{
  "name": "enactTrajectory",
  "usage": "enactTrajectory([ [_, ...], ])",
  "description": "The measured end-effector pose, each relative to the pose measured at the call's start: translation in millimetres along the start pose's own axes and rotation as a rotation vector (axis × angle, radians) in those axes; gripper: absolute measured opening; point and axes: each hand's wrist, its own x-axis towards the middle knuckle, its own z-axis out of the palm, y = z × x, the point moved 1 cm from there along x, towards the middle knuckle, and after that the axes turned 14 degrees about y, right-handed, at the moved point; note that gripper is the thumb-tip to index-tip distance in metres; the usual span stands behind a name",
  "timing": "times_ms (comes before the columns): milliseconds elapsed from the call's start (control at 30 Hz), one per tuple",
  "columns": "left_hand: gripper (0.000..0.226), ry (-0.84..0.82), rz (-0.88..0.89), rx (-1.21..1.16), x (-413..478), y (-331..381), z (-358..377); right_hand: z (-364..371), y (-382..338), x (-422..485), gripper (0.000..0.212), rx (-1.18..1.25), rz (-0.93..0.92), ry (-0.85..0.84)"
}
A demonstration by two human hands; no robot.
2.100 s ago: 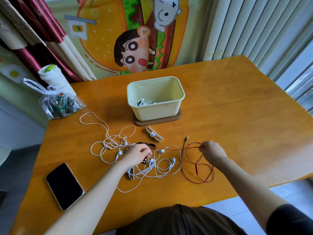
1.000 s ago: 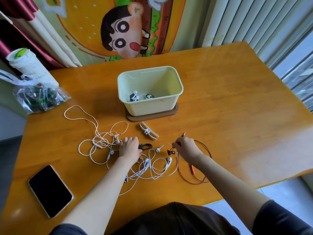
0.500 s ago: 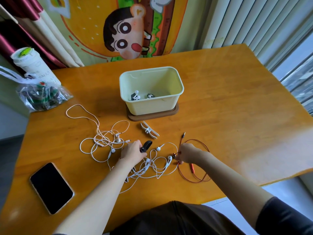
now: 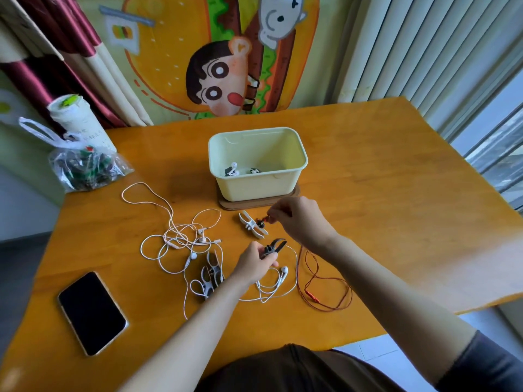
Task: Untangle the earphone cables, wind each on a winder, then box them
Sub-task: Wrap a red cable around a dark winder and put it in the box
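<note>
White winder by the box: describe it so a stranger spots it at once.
Find the pale yellow box mid-table on its brown mat. In front of it, just left of the right hand, lies the white winder. Unlike the black winder the left hand grips, it is white and lies clear of the white cable tangle.

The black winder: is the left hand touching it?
Touching. The head view shows the left hand with its fingers curled round the black winder, whose forked end sticks out past them.
</note>
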Motion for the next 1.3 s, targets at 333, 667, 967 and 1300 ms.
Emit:
enactTrajectory([
  [333,0.016,-0.026,-0.092,-0.407,-18,32,6,18,24,-29,0.013,-0.03,0.125,-0.009],
  [667,0.016,0.113,-0.355,-0.9,-19,39,2,13,17,-35,0.006,0.092,0.074,0.11],
  [967,0.026,0.131,-0.396,-0.996,-20,40,-4,15,21,-36,0.01,0.103,0.129,0.146],
  [1300,0.037,0.007,-0.42,-1.064,-25,46,-11,10,19,-32,0.007,0.175,0.165,0.167],
])
